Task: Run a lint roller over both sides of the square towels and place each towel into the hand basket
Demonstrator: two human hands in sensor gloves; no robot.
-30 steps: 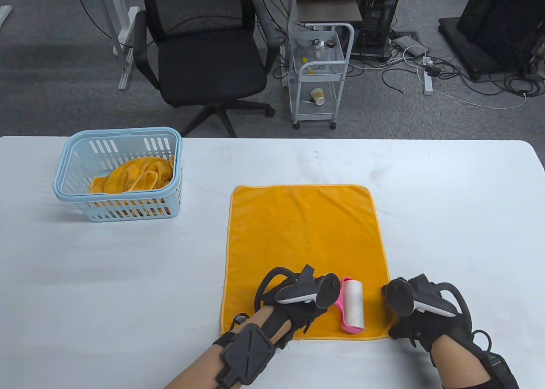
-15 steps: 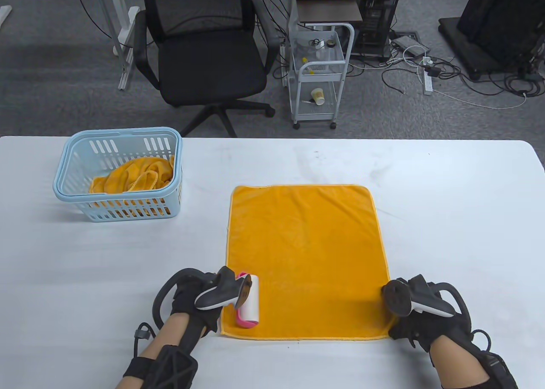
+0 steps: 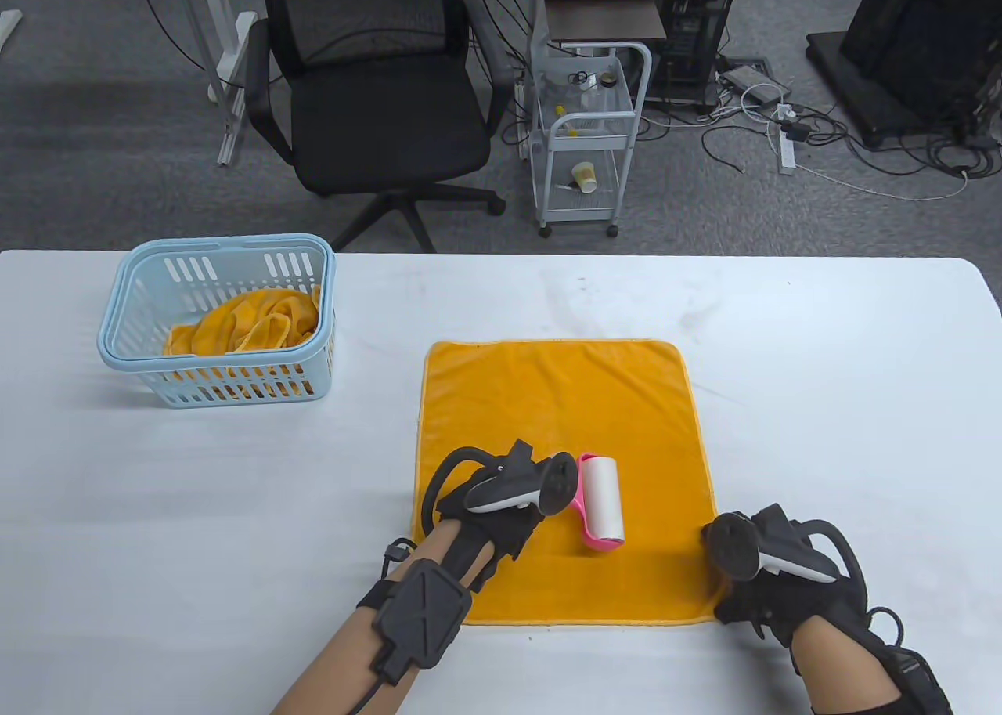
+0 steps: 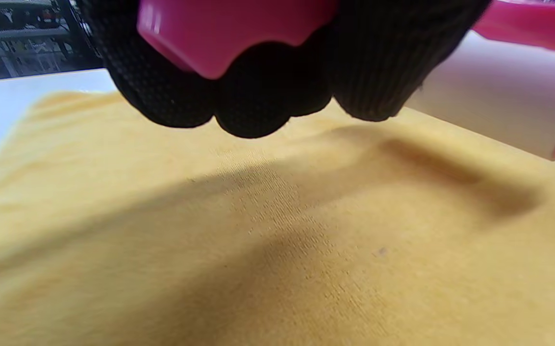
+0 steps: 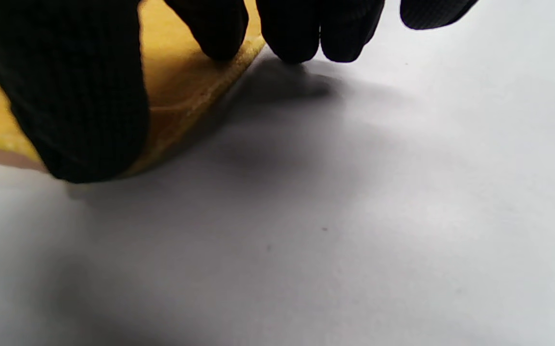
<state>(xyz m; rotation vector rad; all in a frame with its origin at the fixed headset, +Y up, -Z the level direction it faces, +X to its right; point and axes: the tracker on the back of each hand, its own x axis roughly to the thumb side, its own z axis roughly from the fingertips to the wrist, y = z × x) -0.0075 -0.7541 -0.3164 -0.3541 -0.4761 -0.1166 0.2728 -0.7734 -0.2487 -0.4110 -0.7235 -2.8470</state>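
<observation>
Lint roller [image 3: 603, 502] in left hand [image 3: 501, 503], apparently touching towel [image 3: 564, 402].

Bright, even overhead light; wrist views blurred, softly shadowed.

White table [image 3: 822, 370], items resting on it.
Orange towel [image 3: 560, 402] spread flat near the front edge, centre-right; its near right corner lies under gloved fingertips [image 5: 220, 33], other fingertips touching bare table just beside the hem. Light blue slotted hand basket [image 3: 219, 319] stands at far left, well apart from the flat towel, with crumpled orange towels [image 3: 250, 323] inside.
</observation>
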